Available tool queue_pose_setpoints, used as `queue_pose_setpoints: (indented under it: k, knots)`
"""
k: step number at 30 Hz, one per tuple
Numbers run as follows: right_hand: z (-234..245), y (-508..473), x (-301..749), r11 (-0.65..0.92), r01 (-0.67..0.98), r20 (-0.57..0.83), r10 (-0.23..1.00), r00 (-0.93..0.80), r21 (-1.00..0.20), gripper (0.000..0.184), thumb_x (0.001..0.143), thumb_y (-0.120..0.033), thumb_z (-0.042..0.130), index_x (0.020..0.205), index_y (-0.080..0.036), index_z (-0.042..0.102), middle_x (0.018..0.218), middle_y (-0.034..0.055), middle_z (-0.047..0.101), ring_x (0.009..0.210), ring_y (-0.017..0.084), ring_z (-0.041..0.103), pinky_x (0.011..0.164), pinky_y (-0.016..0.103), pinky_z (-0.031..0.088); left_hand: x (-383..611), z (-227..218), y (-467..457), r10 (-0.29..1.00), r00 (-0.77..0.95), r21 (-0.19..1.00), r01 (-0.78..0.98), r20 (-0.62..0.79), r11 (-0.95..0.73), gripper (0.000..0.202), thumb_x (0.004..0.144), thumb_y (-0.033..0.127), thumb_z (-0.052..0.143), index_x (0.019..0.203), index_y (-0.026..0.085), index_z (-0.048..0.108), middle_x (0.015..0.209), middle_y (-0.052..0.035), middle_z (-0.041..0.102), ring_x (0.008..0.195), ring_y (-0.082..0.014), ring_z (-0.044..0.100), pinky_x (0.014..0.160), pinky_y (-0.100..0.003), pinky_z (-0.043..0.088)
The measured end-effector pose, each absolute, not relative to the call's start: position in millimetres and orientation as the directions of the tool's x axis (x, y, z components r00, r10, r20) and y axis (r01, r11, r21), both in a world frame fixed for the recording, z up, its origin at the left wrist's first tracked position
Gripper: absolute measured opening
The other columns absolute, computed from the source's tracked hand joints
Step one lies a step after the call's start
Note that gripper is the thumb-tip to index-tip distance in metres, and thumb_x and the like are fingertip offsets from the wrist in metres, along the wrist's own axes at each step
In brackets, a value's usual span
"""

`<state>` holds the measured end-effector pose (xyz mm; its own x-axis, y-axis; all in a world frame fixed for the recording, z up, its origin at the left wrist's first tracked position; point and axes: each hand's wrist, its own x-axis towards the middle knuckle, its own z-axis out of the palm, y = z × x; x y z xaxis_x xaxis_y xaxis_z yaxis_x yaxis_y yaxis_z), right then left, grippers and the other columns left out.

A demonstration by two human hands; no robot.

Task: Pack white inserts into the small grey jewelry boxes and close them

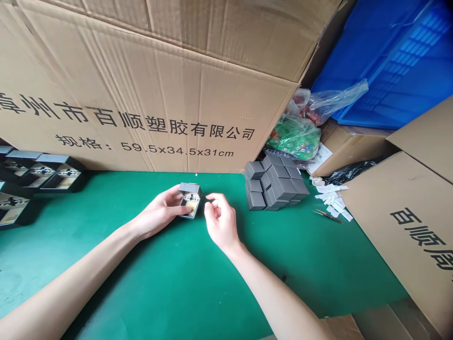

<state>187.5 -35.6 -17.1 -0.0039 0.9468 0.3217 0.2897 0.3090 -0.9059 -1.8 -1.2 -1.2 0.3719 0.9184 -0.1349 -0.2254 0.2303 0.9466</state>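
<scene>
A large corrugated carton (pixel 148 94) printed with black Chinese characters and dimensions fills the far side, with a blue plastic crate (pixel 396 61) and knotted plastic bags (pixel 297 137) beyond its right corner. A green surface (pixel 106 269) runs below it. On the left of that surface stand open black display boxes (pixel 42 172) with pale inserts, and right of centre sits a stack of closed grey cubic boxes (pixel 278 184). Farther right lie white paper tags (pixel 332 200) and metal tweezers (pixel 327 216). Near the middle, the left hand (pixel 159 212) grips a small grey box (pixel 189 200) with its fingers wrapped around the near side. The box's lid stands open at the far end, and its long axis runs near to far, tilted slightly. Inside is a pale insert holding a small dark item, too small to identify. The right hand (pixel 221 222) is open and loosely curled, just right of the box and not touching it, so the left hand is the nearer.
</scene>
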Motion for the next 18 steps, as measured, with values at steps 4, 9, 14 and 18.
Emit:
queue_pose_setpoints:
  k: [4,9,14,18]
  knots:
    - [-16.4,-33.4,190.7,0.235,0.254,0.250,0.968,0.031,-0.938,0.022,0.094,-0.033,0.052,0.108,-0.019,0.061,0.064,-0.0062,0.053,0.053,0.011,0.047,0.054,0.024,0.038,-0.8,-1.1,-1.3,0.922,0.360,0.955,-0.196,-0.140,0.222,0.063,0.072,0.022,0.088,0.132,0.026,0.068,0.122,-0.0078,0.075,0.107,-0.0231,0.069,0.087,-0.029,0.056]
    - [-17.2,-32.3,192.5,0.196,0.219,0.205,0.979,0.019,-0.956,0.023,0.093,-0.034,0.054,0.109,-0.020,0.061,0.063,-0.0071,0.050,0.053,0.011,0.044,0.054,0.025,0.036,-0.2,1.5,-3.0,0.924,0.355,0.961,-0.171,-0.145,0.217,0.062,0.072,0.022,0.087,0.131,0.028,0.069,0.113,-0.0046,0.076,0.098,-0.0208,0.068,0.081,-0.028,0.055]
    - [-19.8,-30.3,194.1,0.163,0.197,0.171,0.985,0.022,-0.967,0.022,0.094,-0.036,0.054,0.107,-0.020,0.062,0.063,-0.0068,0.050,0.055,0.011,0.044,0.055,0.025,0.036,-1.6,4.1,-5.3,0.918,0.354,0.951,-0.175,-0.181,0.255,0.059,0.074,0.021,0.084,0.130,0.030,0.068,0.111,-0.0023,0.076,0.096,-0.0197,0.068,0.079,-0.026,0.055]
    - [-20.4,-30.0,195.3,0.136,0.201,0.144,0.989,0.024,-0.970,0.023,0.094,-0.036,0.055,0.107,-0.020,0.063,0.064,-0.0067,0.049,0.056,0.011,0.043,0.055,0.024,0.036,-1.8,5.2,-7.1,0.919,0.341,0.947,-0.175,-0.200,0.271,0.059,0.076,0.018,0.080,0.133,0.028,0.067,0.115,-0.0034,0.076,0.102,-0.0211,0.068,0.083,-0.028,0.054]
